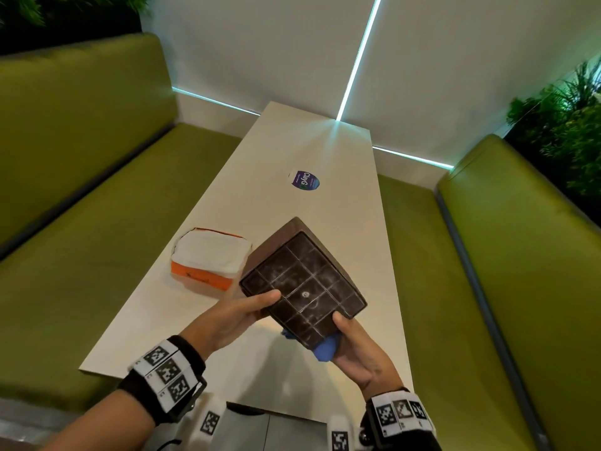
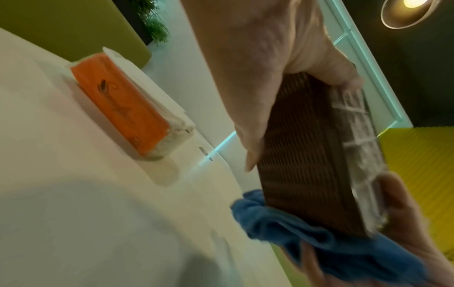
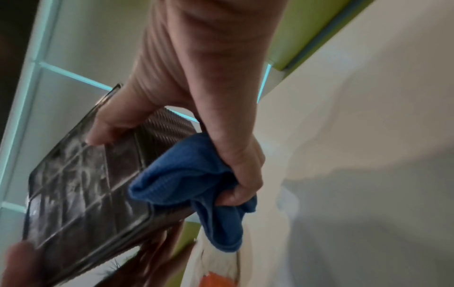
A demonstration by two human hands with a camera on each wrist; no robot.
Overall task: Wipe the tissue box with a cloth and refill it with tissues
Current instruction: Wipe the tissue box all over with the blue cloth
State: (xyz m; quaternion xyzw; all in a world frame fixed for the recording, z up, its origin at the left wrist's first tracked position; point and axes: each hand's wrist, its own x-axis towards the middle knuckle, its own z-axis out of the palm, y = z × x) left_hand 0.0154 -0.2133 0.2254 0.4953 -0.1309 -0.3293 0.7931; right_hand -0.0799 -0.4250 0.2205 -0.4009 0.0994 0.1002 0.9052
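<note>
A dark brown tissue box is held tilted in the air above the white table, its gridded, dusty underside facing me. My left hand grips its near left corner, thumb on the underside. My right hand holds a crumpled blue cloth against the box's near lower side, thumb on the edge. The box and cloth show in the left wrist view, and the box and cloth in the right wrist view. An orange-and-white tissue pack lies on the table to the left.
A round purple sticker sits on the table's far middle. Green padded benches flank the table on both sides. A white wall with lit strips closes the far end, with plants at the upper corners.
</note>
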